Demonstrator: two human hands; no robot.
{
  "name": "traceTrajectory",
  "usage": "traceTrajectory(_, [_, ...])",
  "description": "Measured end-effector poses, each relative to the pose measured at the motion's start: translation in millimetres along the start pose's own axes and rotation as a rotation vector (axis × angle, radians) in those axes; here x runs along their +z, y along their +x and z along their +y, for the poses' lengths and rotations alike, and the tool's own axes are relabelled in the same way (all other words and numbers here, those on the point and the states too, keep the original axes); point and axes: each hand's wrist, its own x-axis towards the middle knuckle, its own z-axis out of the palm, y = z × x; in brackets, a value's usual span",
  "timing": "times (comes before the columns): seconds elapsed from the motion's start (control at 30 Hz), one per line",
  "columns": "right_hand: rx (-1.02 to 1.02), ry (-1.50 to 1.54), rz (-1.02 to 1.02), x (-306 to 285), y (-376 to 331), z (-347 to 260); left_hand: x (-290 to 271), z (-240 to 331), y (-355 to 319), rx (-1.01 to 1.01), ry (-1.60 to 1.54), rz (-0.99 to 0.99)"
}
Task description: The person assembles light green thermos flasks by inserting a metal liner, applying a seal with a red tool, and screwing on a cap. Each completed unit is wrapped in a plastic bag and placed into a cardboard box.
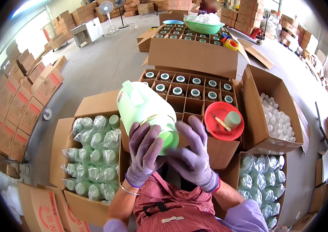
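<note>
A large pale green jug [142, 102] with a handle lies tilted over the cartons, its narrow end towards me. At that end is a brighter green, round, cup-like piece [169, 141]; I cannot tell whether it belongs to the jug. My left hand [143, 150], in a purple-grey knitted glove, curls its fingers against the left side of this piece. On its other side my right hand [193, 154], gloved alike, has its fingers stretched out and apart. Motion blurs some of them, and no object shows in that hand.
A red bowl [214, 129] holds a pale green cup and a brush-like tool. White-lidded jars [195, 92] stand in a divided carton ahead. Film-wrapped green containers fill cartons at left [96, 156] and right [260, 181]. A carton of small white pieces [278, 120] stands right.
</note>
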Motion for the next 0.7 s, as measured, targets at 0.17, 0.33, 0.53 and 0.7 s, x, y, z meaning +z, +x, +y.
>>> traceTrajectory(0.17, [-0.037,0.402,-0.160,-13,-12,-7,0,-16,-4,-0.092,0.017,0.051])
traceTrajectory(0.33, [0.824,0.438,0.025,8,-55,31,-1,-15,-3,-0.131,0.045,0.021])
traceTrajectory(0.53, [0.104,-0.145,0.132,21,5,-16,2,-3,-1,-0.123,-0.002,0.031])
traceTrajectory(0.7, [-0.037,0.187,0.291,12,1,-18,5,-6,4,-0.227,0.006,0.059])
